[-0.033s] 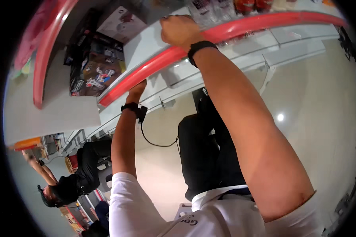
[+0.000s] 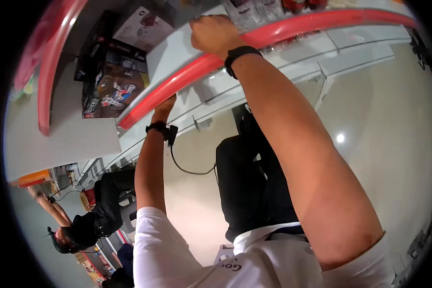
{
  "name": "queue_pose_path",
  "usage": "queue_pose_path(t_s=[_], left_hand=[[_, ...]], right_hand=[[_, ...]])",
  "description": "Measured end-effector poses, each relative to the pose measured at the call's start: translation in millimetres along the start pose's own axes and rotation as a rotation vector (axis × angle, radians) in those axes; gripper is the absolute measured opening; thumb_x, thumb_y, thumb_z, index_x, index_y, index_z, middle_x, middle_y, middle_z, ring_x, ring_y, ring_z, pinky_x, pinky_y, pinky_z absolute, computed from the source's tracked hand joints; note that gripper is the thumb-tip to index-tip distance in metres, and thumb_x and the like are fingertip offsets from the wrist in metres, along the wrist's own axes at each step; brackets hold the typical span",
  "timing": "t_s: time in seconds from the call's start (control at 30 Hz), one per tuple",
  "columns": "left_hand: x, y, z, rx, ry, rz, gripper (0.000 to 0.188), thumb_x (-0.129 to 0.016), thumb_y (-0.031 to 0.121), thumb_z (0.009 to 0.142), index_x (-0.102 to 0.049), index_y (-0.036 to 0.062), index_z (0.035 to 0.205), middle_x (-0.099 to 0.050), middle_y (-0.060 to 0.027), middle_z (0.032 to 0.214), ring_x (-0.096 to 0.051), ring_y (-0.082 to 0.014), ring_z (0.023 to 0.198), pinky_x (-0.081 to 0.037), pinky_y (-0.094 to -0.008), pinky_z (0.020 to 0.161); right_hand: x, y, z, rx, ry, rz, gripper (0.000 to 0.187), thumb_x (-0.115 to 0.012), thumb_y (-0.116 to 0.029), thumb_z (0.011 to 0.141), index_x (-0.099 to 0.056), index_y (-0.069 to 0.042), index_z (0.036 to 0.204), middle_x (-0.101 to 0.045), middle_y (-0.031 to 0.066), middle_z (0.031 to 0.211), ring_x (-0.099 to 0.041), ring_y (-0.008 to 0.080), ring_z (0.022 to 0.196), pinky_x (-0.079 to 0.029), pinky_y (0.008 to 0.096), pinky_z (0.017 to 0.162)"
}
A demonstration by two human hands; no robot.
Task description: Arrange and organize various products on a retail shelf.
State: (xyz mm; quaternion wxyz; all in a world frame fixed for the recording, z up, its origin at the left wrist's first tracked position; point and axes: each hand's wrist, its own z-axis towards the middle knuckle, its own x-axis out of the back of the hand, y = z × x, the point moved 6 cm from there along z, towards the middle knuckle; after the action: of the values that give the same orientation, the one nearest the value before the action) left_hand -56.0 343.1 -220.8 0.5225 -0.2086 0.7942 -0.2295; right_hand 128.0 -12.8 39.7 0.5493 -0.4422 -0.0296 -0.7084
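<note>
My right hand (image 2: 215, 34) is at the white shelf (image 2: 170, 54), just past its red front edging (image 2: 187, 73). Its fingers are curled in, and whatever they may hold is hidden. My left hand (image 2: 165, 106) reaches up below the same red edging, its fingers out of sight behind it. To the left of the hands, a dark toy box (image 2: 115, 86) with a picture of a motorbike stands on the shelf. A white box (image 2: 143, 28) sits behind it. Right of my right hand are clear plastic packs (image 2: 254, 10).
Red-topped containers (image 2: 302, 5) stand farther right on the shelf. Another red-edged shelf (image 2: 45, 86) rises at the left. A person in black (image 2: 81, 230) works at the lower left with raised arms. A black cable (image 2: 189, 172) hangs from my left wrist.
The shelf and boxes sit slightly farther left and higher in view, and both hands shift a little with them. The hands keep the same poses at the shelf.
</note>
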Motion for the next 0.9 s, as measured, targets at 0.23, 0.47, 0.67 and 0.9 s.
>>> queue_pose_path(t_s=[0.23,0.47,0.67,0.9], left_hand=[[35.8,-59.8,96.9,-0.487,-0.012,0.664,0.029,-0.053,0.028,0.094,-0.059,0.0048,0.112,-0.062,-0.0079,0.103,-0.059,-0.0195,0.098,-0.051,-0.0344,0.082],[22.7,-48.2,108.2,-0.704,0.023,1.206,0.029,-0.054,0.026,0.094,-0.059,0.0043,0.111,-0.062,-0.0082,0.104,-0.059,-0.0201,0.098,-0.05,-0.0361,0.083],[32.9,-53.2,96.6,-0.909,0.045,1.547,0.028,-0.054,0.025,0.093,-0.059,0.0038,0.111,-0.062,-0.0085,0.104,-0.059,-0.0205,0.099,-0.05,-0.0375,0.084],[10.5,-46.0,53.6,-1.023,0.062,1.791,0.028,-0.055,0.024,0.093,-0.059,0.0033,0.111,-0.062,-0.0089,0.105,-0.059,-0.0211,0.099,-0.05,-0.0392,0.085]], right_hand=[[-12.0,46.7,-27.2,-0.035,-0.164,-0.068,0.022,-0.053,-0.016,0.075,-0.066,-0.005,0.089,-0.069,0.0154,0.088,-0.068,0.0323,0.081,-0.052,0.0448,0.075],[-5.0,41.6,-30.4,0.016,-0.1,-0.054,0.017,-0.057,-0.018,0.074,-0.063,-0.004,0.08,-0.068,0.0139,0.079,-0.067,0.0316,0.073,-0.051,0.0443,0.073],[-8.1,42.1,-27.6,0.023,-0.169,-0.097,0.015,-0.057,-0.017,0.074,-0.063,-0.004,0.08,-0.067,0.015,0.075,-0.066,0.0318,0.072,-0.049,0.0442,0.07],[-9.0,49.2,-28.4,0.019,-0.139,-0.094,0.015,-0.056,-0.015,0.072,-0.063,-0.002,0.077,-0.066,0.0168,0.073,-0.065,0.0334,0.07,-0.05,0.0442,0.07]])
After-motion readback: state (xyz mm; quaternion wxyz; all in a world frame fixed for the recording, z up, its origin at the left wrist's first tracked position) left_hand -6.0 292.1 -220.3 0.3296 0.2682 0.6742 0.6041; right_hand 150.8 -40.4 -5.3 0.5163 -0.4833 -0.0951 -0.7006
